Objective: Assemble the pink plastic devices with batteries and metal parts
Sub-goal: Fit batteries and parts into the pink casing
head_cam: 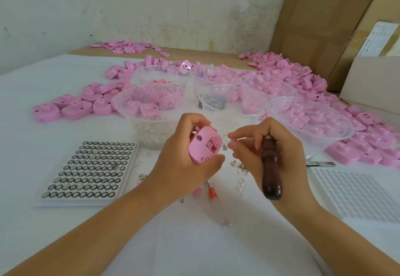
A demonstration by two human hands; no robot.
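Nearest the camera, two bare forearms reach in over the white counter and meet above its middle. The left hand grips a pink device, with fingers curled over its far edge and the thumb across its near end. It holds the device clear of the counter, open face turned up. The right hand is closed round a wooden-handled tool, whose butt points back toward the person. Its thumb and forefinger fingertips pinch on something too small and pale to name. The device lies directly left of those fingertips, just beside them and not touching. Its long axis runs near to far, leaning a little rightward at the far end. Its square recess, with metal glinting inside, sits on the side facing the fingertips. The coming move looks like a short leftward reach by the right hand into that recess while the left hand steadies the shell. Loose metal parts are scattered on the counter below the hands. A battery tray sits to the left, and tweezers and a white moulded tray to the right. Beyond stand clear bowls of parts, then heaps of pink shells, and cardboard boxes against the wall.
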